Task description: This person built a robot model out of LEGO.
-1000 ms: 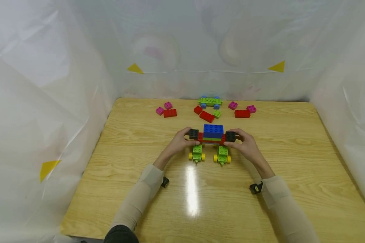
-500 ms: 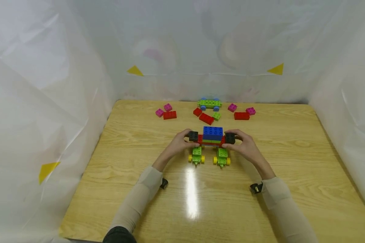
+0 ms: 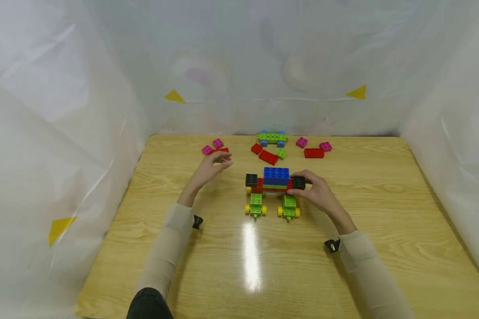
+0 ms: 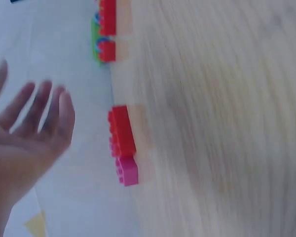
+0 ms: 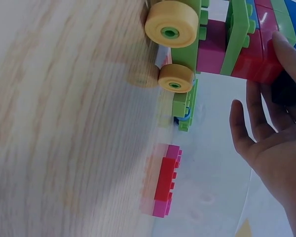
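In the head view, a toy brick vehicle (image 3: 276, 177) stands mid-table. A large blue brick tops red and green layers, with a black brick (image 3: 251, 180) at its left end and another at its right. Beneath are green wheeled bases (image 3: 256, 206) with yellow wheels. My right hand (image 3: 318, 193) grips the vehicle's right end; in the right wrist view its thumb lies against a red brick (image 5: 247, 61). My left hand (image 3: 207, 172) is off the vehicle, fingers loosely bent, near a red brick (image 4: 123, 130) and pink bricks (image 3: 217, 143). The left wrist view shows it holding nothing.
Along the back edge lie a green base with blue wheels (image 3: 272, 138), red bricks (image 3: 268, 157) and a small green brick (image 3: 281, 153). Another red brick (image 3: 313, 153) and pink bricks (image 3: 325, 146) sit at back right. White sheeting (image 3: 239, 66) encloses the table's back and sides.
My left hand has let go of the vehicle's left end and moved left and back toward the pink and red bricks. My right hand keeps its grip.
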### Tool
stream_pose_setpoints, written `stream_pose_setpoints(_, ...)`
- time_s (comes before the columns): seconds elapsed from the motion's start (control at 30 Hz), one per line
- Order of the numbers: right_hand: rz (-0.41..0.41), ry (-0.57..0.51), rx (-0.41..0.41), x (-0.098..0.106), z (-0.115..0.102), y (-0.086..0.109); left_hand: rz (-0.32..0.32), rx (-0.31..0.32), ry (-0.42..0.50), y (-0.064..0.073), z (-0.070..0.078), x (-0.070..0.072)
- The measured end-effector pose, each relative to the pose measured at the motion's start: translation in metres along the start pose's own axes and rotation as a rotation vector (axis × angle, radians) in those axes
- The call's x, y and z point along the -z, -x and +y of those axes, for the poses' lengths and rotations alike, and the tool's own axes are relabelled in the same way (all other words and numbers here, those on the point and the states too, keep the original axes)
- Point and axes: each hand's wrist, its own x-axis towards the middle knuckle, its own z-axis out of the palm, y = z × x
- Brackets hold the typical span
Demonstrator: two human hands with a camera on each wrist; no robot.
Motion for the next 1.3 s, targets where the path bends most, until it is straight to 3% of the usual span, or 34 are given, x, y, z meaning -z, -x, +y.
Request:
stream_pose_setpoints(0.1,-0.004,0.007,-0.001,0.0,0.0,0.0,0.124,0.035,-0.125,-0.01,-0.008,0.007)
stream_pose_setpoints(0.2,0.0,0.013,-0.006,0.0,0.001,0.0,0.18,0.04,-0.25,-0.022,-0.015,0.007)
stream_pose_setpoints(0.37,0.001,0.01,-0.011,-0.002,0.001,0.001,0.222,0.056,-0.436,-0.037,-0.029,0.003)
stream_pose_setpoints(0.6,-0.011,0.007,-0.03,-0.003,-0.002,0.002,0.208,0.103,-0.637,-0.047,-0.041,0.001)
stream_pose_setpoints(1.0,-0.007,0.005,-0.042,-0.003,-0.004,0.001,0.171,0.145,-0.729,-0.05,-0.045,0.001)
stream_pose_setpoints(1.3,-0.007,-0.007,-0.046,-0.002,-0.006,0.001,0.201,0.204,-0.642,-0.049,-0.049,0.001)
